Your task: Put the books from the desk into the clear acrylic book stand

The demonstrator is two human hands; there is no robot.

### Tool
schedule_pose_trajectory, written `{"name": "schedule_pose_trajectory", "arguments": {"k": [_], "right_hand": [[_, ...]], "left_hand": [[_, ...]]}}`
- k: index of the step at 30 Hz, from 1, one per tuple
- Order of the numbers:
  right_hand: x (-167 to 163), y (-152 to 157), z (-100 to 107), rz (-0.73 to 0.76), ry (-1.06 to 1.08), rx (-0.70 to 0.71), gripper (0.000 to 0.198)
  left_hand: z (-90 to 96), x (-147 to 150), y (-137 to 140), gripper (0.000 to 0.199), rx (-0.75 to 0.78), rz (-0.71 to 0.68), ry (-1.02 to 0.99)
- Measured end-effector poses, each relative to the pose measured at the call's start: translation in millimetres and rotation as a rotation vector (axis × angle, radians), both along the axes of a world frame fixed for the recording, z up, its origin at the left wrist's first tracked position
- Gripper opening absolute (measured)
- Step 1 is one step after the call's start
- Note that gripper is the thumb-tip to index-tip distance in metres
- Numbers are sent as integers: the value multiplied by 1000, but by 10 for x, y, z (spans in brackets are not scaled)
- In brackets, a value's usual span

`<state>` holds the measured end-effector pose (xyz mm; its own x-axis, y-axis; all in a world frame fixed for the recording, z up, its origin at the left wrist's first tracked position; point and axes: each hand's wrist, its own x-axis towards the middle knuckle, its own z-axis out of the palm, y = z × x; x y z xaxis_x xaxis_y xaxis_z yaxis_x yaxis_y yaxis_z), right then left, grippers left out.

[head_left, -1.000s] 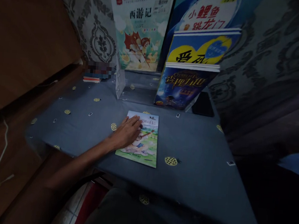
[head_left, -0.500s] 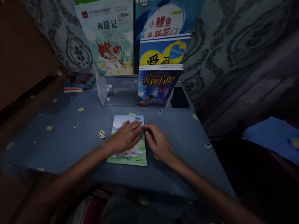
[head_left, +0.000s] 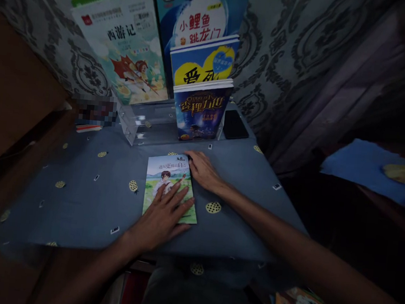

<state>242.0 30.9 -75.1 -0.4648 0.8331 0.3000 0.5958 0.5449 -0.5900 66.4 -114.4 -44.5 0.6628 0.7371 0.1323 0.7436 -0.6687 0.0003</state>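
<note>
At lower centre, the left hand has slid down the book, fingers spread flat, uncovering its upper half. Beyond, the right hand now meets its upper-right corner, fingers curled, pinch impossible to tell; the book seems steadied.

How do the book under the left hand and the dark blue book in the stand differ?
The flat book lies on the table; the dark blue book stands in the clear stand. The flat book's cover is pale blue and green, the dark blue book's darker. The left hand touches the flat book, no hand the dark blue book. Both carry writing.
</note>
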Motion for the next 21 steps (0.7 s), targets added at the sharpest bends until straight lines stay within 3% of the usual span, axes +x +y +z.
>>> {"name": "schedule_pose_trajectory", "arguments": {"k": [8, 11, 14, 18, 21], "right_hand": [[2, 50, 46, 4, 20, -20, 40], [41, 33, -11, -12, 143, -49, 41], [68, 35, -64, -95, 341, -114, 39], [58, -1, 7, -152, 623, -477, 29], [30, -113, 154, -37, 800, -814, 22]], "left_hand": [[-106, -29, -83, 51, 172, -5, 5], [-68, -81, -89, 41, 216, 22, -153], [61, -127, -105, 27, 243, 178, -352], [261, -176, -161, 28, 325, 480, -546], [296, -185, -205, 30, 358, 557, -607]]}}
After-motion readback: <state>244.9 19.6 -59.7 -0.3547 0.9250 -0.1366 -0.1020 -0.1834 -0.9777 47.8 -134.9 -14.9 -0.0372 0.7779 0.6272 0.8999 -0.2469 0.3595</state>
